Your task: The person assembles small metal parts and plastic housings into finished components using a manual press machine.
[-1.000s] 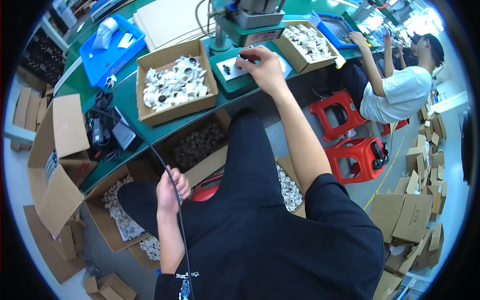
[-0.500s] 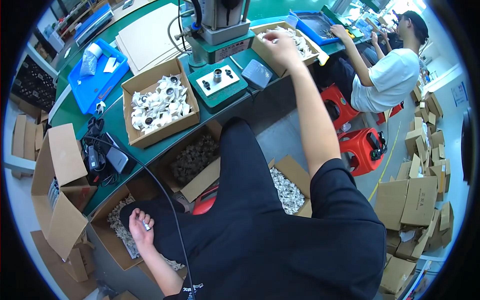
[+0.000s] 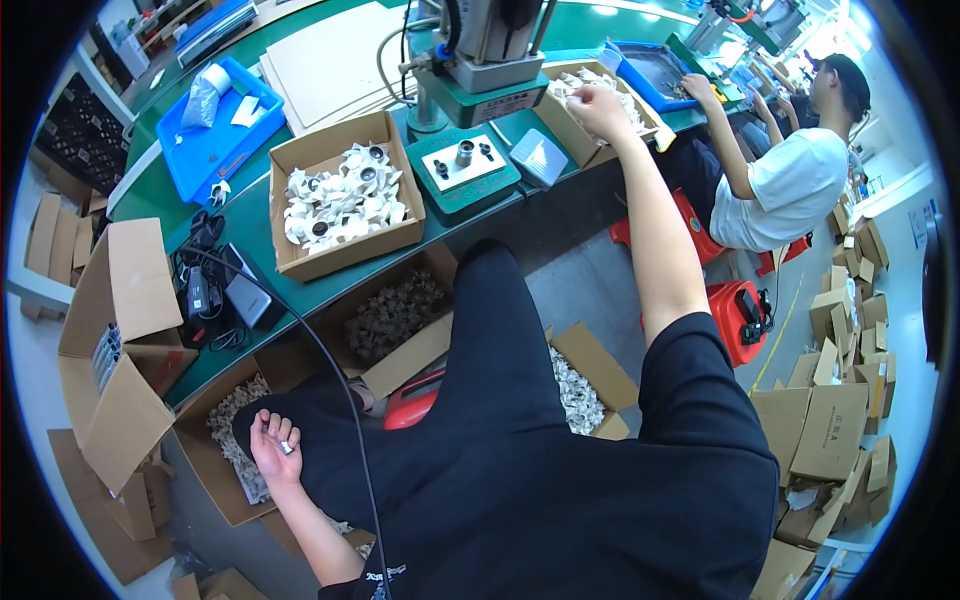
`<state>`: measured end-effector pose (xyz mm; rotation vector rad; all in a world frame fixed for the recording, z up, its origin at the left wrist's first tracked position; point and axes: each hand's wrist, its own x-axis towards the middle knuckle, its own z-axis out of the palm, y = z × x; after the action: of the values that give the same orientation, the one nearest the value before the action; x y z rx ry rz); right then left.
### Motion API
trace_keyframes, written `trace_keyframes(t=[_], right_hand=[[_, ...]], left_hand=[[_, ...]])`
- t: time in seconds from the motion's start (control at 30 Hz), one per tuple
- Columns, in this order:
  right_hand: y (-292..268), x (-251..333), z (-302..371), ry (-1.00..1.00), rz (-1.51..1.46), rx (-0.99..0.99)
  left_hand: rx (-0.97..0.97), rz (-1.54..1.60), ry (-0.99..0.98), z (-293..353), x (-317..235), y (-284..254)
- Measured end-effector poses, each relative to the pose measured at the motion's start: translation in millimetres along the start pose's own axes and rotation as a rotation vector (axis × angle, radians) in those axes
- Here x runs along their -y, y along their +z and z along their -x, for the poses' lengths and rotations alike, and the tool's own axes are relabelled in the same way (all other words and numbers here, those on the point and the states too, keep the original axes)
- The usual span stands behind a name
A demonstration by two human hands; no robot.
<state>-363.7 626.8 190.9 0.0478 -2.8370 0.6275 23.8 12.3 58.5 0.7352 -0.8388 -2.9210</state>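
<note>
My right hand reaches into the far right cardboard box of white finned plastic parts. Its fingers are bent together, and whatever they pinch is hidden. By my left knee, my left hand is palm up with its fingers curled round a small silvery-white piece. Between the boxes, a press stands over a green base. On the base is a pale plate with a metal post and smaller dark pegs.
A nearer box on the bench holds more white parts, some with dark rings. Left of it are a blue tray and black adapters. A black cable crosses my lap. A co-worker sits at right beside red stools.
The view has shifted, so the bench appears further right. My right hand has gone lower into the far right box, its fingers bending more. The left hand keeps its small piece by the knee.
</note>
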Motion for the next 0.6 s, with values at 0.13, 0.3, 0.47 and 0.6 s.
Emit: trace_keyframes(t=[0.13, 0.3, 0.47, 0.6], right_hand=[[-14.1, -23.8, 0.0, 0.115, -0.726, -0.073], [-13.4, 64.1, 42.6, 0.076, -1.215, -0.034], [14.3, 115.2, 63.5, 0.021, -1.159, 0.296], [36.1, 142.8, 64.7, 0.088, -1.156, 0.361]], left_hand=[[0.03, 0.02, -0.012, -6.1, -2.4, 0.0], [0.061, 0.013, -0.027, -17.1, -2.2, -10.5], [0.036, 0.027, -0.027, -24.1, 1.6, -13.3], [0.059, 0.047, -0.012, -21.5, 0.9, -19.2]])
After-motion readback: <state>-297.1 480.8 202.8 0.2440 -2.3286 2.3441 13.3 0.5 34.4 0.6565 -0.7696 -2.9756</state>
